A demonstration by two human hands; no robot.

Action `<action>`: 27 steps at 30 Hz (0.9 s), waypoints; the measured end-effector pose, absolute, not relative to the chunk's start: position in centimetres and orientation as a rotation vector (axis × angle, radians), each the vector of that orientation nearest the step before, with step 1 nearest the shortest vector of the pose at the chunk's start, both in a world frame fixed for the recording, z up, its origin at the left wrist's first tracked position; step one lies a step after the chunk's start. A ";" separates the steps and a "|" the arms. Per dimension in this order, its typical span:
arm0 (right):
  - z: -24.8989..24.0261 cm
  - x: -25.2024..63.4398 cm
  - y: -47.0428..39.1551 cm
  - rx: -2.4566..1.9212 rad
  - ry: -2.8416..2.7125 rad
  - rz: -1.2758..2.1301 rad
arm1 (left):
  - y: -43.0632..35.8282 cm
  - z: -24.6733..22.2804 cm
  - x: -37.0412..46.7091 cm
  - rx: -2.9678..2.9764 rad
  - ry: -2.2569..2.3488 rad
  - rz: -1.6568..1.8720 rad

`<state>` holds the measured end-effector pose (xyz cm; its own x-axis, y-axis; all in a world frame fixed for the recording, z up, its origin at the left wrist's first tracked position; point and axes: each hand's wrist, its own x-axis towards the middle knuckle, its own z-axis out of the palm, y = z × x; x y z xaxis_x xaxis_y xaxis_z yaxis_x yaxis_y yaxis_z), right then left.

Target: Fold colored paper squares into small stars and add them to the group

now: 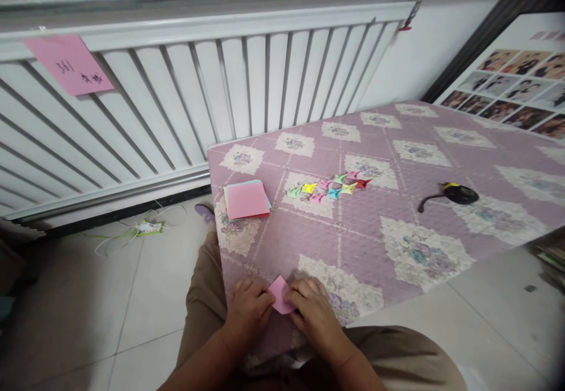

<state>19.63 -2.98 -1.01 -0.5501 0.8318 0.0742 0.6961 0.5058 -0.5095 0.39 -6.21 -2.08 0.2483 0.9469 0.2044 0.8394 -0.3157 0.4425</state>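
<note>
A small piece of folded pink paper (279,290) is held between my two hands at the near edge of the table, one corner pointing away from me. My left hand (249,307) pinches its left side with thumb and fingertips. On the opposite side, my right hand (312,307) grips the paper with its fingers partly over it. Farther off lies a stack of coloured paper squares (247,200), pink on top. To the right of that stack, several small folded paper pieces (328,187) in green, yellow, pink, blue and red sit in two rows.
A purple floral cloth (300,244) covers the table. On its right side rests a black object with a cord-like tail (459,194). A white radiator (247,79) stands behind, bearing a pink note (69,65). A power strip (149,227) with cables lies on the floor at left.
</note>
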 end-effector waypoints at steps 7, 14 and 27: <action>-1.6 18.6 -2.9 -1.302 -2.428 0.564 | -6.0 -2.3 0.4 2.257 1.685 0.637; -1.7 18.2 -2.7 -1.304 -2.353 0.514 | -6.0 -2.0 0.0 2.168 1.812 0.528; -0.7 17.4 -2.5 -1.449 -2.338 0.471 | -4.8 -0.3 -0.2 2.069 1.822 0.341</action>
